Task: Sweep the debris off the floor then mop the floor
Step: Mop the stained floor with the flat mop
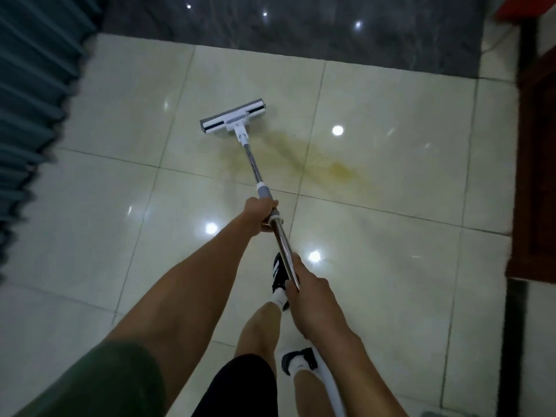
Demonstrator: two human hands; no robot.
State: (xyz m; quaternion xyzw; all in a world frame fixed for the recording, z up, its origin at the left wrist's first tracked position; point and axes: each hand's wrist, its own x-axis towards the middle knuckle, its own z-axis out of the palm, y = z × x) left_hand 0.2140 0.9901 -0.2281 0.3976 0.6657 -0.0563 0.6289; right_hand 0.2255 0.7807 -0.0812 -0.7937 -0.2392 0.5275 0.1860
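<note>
Mop [251, 158] stands slanted on the pale tiled floor [391, 236], its flat head [233, 120] pressed down at the left end of a yellowish stain [316, 162]. At far left hangs a grey pleated curtain [33, 115]. The left hand [261, 214] has its grip clamped on the pole just below the grey collar; the right hand [311, 291] is clamped lower on the steel pole. Dark wooden furniture [535, 176] stands at right.

Glossy cream tiled floor [391, 236] — a mop head [233, 116] rests flat on it, just beside a yellowish smear [316, 161].
</note>
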